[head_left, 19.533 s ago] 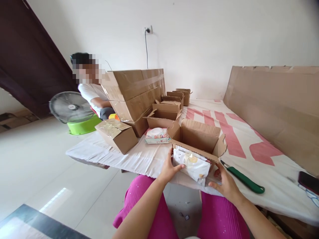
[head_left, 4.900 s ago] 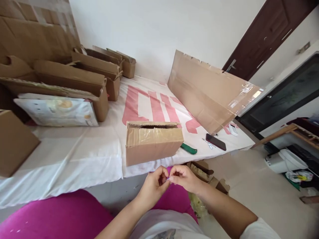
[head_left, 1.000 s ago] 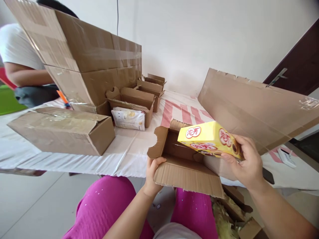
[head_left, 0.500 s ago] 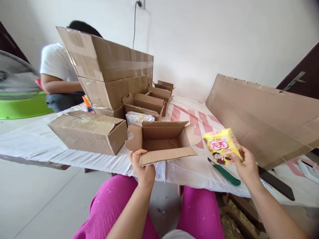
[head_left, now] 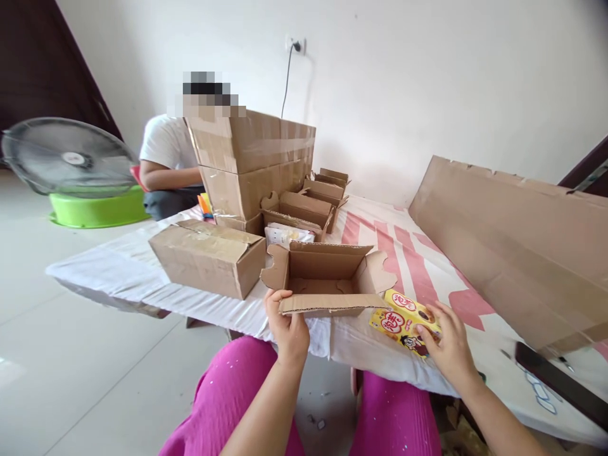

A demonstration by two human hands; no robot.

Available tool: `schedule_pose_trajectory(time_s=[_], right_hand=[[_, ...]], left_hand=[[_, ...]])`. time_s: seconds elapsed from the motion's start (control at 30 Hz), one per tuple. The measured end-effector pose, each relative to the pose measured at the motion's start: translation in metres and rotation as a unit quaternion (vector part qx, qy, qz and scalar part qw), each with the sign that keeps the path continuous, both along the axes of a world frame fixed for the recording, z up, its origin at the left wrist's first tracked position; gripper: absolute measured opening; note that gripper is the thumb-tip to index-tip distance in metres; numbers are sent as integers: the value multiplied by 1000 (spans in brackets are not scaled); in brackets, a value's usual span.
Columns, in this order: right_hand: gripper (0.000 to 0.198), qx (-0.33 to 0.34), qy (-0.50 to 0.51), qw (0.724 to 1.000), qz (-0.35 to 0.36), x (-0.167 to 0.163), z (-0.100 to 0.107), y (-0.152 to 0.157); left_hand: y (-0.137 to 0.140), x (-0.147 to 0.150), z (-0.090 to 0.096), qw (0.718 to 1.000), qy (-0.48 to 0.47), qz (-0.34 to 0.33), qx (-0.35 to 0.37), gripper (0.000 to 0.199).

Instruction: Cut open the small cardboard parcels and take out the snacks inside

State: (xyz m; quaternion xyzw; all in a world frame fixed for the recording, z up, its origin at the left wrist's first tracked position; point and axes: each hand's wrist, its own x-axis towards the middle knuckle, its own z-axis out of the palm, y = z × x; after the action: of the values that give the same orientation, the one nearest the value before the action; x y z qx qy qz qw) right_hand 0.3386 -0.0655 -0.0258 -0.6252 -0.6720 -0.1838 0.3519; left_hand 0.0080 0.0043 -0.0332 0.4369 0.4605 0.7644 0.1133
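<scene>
An open cardboard box (head_left: pixel 332 269) sits at the table's front edge with its flaps spread, and its visible inside is bare. My left hand (head_left: pixel 288 329) grips the box's front flap at the left corner, fingers closed. My right hand (head_left: pixel 449 345) holds a yellow printed snack box (head_left: pixel 403 323) between thumb and fingers. The yellow box lies tilted just by the right front corner of the cardboard box, outside it; whether they touch I cannot tell. A bit of green handle (head_left: pixel 482 377) peeks out behind my right hand, the rest hidden.
A closed carton (head_left: pixel 209 256) stands to the left, before a tall stack of taped cartons (head_left: pixel 270 149). Several open boxes (head_left: pixel 308 206) line up behind. A large cardboard sheet (head_left: pixel 513 240) and a dark flat object (head_left: pixel 560 380) are at right. A person (head_left: pixel 166 152) sits beyond, near a fan (head_left: pixel 71 158).
My right hand has brought the yellow snack box down and left toward the open box, now covering most of the green knife. My left hand keeps its grip; the view has shifted.
</scene>
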Motion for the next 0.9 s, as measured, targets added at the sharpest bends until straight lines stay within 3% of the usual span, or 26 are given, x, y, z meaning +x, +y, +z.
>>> schedule_pose_trajectory(time_s=[0.1, 0.2, 0.33, 0.4, 0.47, 0.5, 0.6, 0.7, 0.8, 0.9], right_hand=[[44, 27, 28, 999, 0, -5, -8, -4], [55, 67, 48, 997, 8, -10, -20, -8], [70, 120, 49, 991, 30, -15, -37, -12], [70, 139, 40, 988, 44, -15, -42, -11], [70, 151, 35, 987, 51, -15, -44, -9], [70, 156, 33, 986, 52, -15, -45, -8], [71, 164, 34, 984, 53, -14, -45, -5], [70, 161, 40, 985, 52, -13, -45, -4], [69, 157, 46, 985, 53, -12, -47, -5], [68, 158, 49, 985, 55, -11, -48, -4]], left_hand=[[4, -10, 2, 1000, -17, 14, 22, 19], [7, -22, 9, 998, 1, 55, 32, 33], [3, -26, 10, 976, 84, 202, 8, 66], [-4, -18, 4, 959, 132, 244, 61, 69], [-12, -6, -6, 956, 189, 192, 119, 61], [-16, 1, -11, 960, 216, 138, 114, 55], [-16, 12, -22, 964, 256, 7, -70, 62], [-4, 7, -24, 930, 278, 16, -242, 89], [11, -1, -24, 894, 304, 46, -327, 95], [17, 1, -28, 882, 308, 52, -352, 91]])
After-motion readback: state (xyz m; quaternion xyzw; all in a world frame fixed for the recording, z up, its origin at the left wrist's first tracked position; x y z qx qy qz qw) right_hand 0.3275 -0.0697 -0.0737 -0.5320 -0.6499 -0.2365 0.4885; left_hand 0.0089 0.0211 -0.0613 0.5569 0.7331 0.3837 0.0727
